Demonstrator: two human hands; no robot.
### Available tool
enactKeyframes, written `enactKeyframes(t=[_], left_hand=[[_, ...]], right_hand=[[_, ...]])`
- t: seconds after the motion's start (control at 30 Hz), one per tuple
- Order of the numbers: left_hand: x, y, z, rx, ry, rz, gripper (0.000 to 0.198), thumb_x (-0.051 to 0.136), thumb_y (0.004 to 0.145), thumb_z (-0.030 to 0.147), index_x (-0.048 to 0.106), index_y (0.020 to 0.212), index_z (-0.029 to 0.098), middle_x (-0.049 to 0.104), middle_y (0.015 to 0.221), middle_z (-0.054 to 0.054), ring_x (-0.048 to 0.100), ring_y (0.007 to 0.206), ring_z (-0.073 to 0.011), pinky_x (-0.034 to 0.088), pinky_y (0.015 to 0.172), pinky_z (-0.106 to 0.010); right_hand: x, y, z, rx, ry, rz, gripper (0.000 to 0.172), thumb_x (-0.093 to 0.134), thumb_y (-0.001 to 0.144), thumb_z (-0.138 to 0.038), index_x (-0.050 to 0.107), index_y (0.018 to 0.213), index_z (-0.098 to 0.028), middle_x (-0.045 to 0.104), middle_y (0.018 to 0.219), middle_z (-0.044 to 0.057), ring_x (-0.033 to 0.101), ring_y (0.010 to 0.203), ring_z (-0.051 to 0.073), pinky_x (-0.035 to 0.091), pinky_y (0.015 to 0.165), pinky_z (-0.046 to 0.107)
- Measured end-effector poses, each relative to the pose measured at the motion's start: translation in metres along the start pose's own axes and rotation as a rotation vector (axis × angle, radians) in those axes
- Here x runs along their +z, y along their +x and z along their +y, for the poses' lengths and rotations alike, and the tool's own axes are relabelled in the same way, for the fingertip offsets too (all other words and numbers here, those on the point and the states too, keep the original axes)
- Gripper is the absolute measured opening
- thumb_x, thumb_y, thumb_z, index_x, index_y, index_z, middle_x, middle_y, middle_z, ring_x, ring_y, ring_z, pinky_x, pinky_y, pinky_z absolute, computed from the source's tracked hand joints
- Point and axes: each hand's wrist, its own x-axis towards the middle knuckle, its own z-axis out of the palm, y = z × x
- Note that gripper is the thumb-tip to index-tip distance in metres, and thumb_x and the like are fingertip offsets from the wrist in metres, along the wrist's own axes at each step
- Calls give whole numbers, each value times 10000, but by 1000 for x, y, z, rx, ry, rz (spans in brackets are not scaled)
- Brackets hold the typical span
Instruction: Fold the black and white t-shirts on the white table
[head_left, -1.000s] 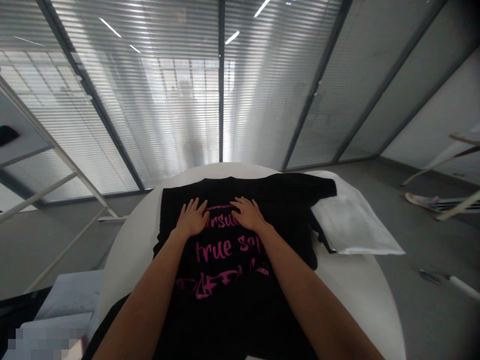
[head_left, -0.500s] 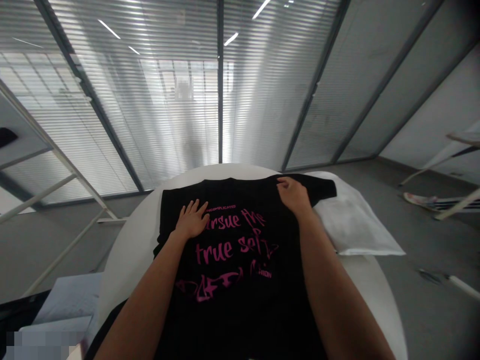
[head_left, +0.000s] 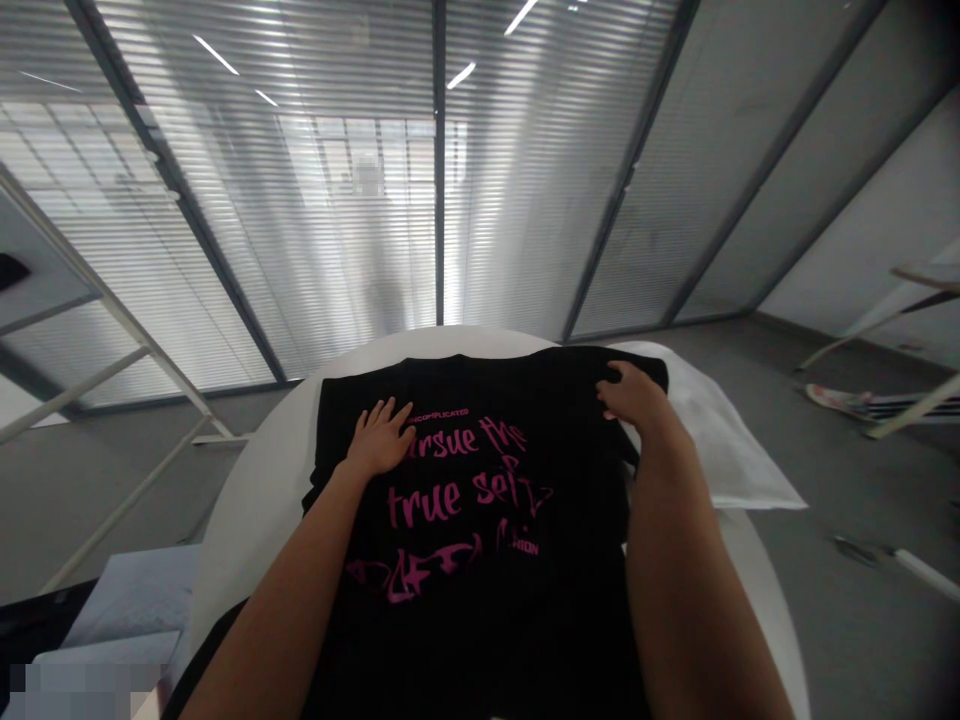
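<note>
A black T-shirt (head_left: pixel 480 630) with pink lettering lies spread over a round white table (head_left: pixel 247 510). My left hand (head_left: pixel 381 437) rests flat on its chest, fingers apart, beside the top of the print. Over at the right shoulder and sleeve, my right hand (head_left: pixel 636 395) touches the black cloth with loosely bent fingers, a gap showing between them. My right wrist hides part of the sleeve's lower edge. The shirt's lower end runs out of view between my forearms.
A white plastic bag (head_left: pixel 739 450) lies under the sleeve at the table's right. Papers (head_left: pixel 135 600) are at the lower left. A pale metal frame (head_left: pixel 142 340) stands left, glass panels with blinds (head_left: pixel 360 250) behind, and a shoe (head_left: pixel 832 400) on the floor at right.
My right hand has slid right along the shoulder onto the sleeve. The sleeve end stays nearly in place. My left hand has stayed on the chest.
</note>
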Motion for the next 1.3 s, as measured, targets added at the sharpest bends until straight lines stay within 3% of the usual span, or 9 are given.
enactKeyframes(t=[0.1, 0.2, 0.3, 0.43, 0.57, 0.8, 0.97, 1.13, 1.3], left_hand=[[0, 0, 0, -3, 0, 6, 584, 281, 936, 545, 276, 1486, 350, 226, 1578, -47, 173, 1451, -272, 159, 1148, -506], [1, 1, 0, -6, 0, 2, 581, 285, 936, 543, 279, 1485, 352, 228, 1577, -46, 175, 1451, -272, 158, 1147, -507], [2, 1, 0, -8, 5, 5, 583, 291, 934, 542, 280, 1485, 351, 232, 1576, -47, 181, 1450, -273, 160, 1147, -505], [2, 1, 0, -2, 6, 12, 583, 291, 932, 546, 289, 1482, 350, 238, 1574, -49, 188, 1447, -276, 160, 1147, -504], [2, 1, -1, -1, -3, 13, 585, 289, 931, 549, 293, 1480, 349, 237, 1574, -54, 181, 1449, -277, 158, 1147, -506], [1, 1, -2, 2, -3, 13, 581, 283, 934, 548, 299, 1478, 348, 238, 1574, -53, 184, 1448, -278, 155, 1149, -505], [1, 1, -1, -1, -6, 9, 583, 288, 933, 543, 298, 1480, 342, 238, 1574, -50, 181, 1449, -278, 155, 1148, -508], [0, 0, 0, -2, -5, 9, 582, 287, 934, 546, 305, 1477, 340, 243, 1572, -58, 182, 1449, -278, 156, 1148, -505], [0, 0, 0, -1, 5, 11, 579, 278, 937, 543, 304, 1478, 340, 248, 1570, -61, 192, 1446, -278, 161, 1148, -505]], right_hand=[[-1, -7, -15, -8, 12, -22, 548, 528, 752, -235, 557, 1290, -133, 683, 728, 48, 652, 632, 196, 493, 786, 365], [-4, -11, -26, -7, 44, 53, 467, 506, 747, -204, 630, 1195, -162, 693, 795, 57, 662, 704, 197, 482, 823, 357], [-5, -14, -31, -27, 49, 158, 511, 507, 725, -168, 609, 1225, -179, 694, 889, 73, 650, 882, 231, 463, 878, 375], [-2, -15, -30, -64, 41, 333, 571, 493, 728, -140, 528, 1298, -165, 597, 1186, 133, 553, 1081, 263, 421, 943, 408], [2, -16, -24, -29, -16, 460, 603, 513, 733, -147, 463, 1335, -149, 495, 1271, 181, 438, 1156, 307, 356, 977, 486], [5, -20, -14, 129, -67, 481, 582, 625, 739, -343, 507, 1300, -246, 456, 1325, 157, 354, 1189, 361, 290, 949, 557], [6, -21, -17, 198, -67, 509, 366, 607, 775, -322, 641, 1126, -225, 394, 1402, 185, 361, 1205, 354, 264, 968, 561], [7, -17, -23, 154, -57, 488, 262, 505, 811, -287, 660, 1012, -225, 503, 1305, 147, 328, 1277, 333, 276, 988, 564], [-4, -17, -37, 119, -61, 439, 331, 370, 863, -298, 627, 1016, -156, 644, 985, 137, 550, 1036, 285, 241, 1004, 617]])
